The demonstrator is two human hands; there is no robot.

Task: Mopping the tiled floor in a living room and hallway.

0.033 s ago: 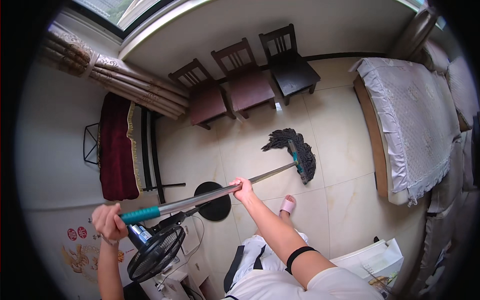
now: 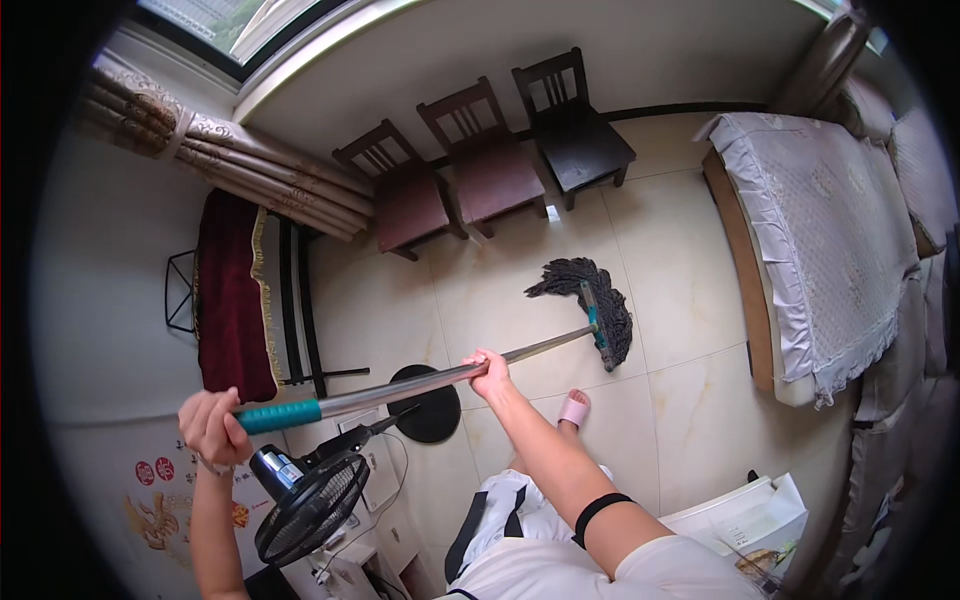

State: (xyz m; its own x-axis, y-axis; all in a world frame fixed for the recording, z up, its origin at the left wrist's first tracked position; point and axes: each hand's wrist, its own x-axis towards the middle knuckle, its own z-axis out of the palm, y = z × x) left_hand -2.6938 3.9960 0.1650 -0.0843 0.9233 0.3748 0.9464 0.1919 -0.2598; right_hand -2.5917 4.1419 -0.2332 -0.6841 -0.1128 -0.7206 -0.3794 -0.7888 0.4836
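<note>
A long-handled mop (image 2: 545,344) slants across the view. Its dark grey, stringy head (image 2: 612,310) lies fanned out on the tiled floor, fixed to a teal and metal clamp. At the upper end, my left hand (image 2: 212,428) is closed around the end of the teal grip (image 2: 280,416). Farther down, my right hand (image 2: 487,374) wraps the silver metal pole, palm side partly hidden. Below the handle's upper part stands a black fan (image 2: 312,505) on a round base (image 2: 425,405). My foot in a pink slipper (image 2: 574,408) rests near the mop head.
Three wooden chairs (image 2: 495,185) line the far wall. To the right is a cloth-covered seat or table (image 2: 800,240) with a wooden side. Dark red fabric (image 2: 235,300) hangs at the left by a curtain (image 2: 270,165). A white box (image 2: 750,520) stands at lower right.
My left hand and the teal grip have risen slightly in the picture. The mop head stays in nearly the same place on the floor.
</note>
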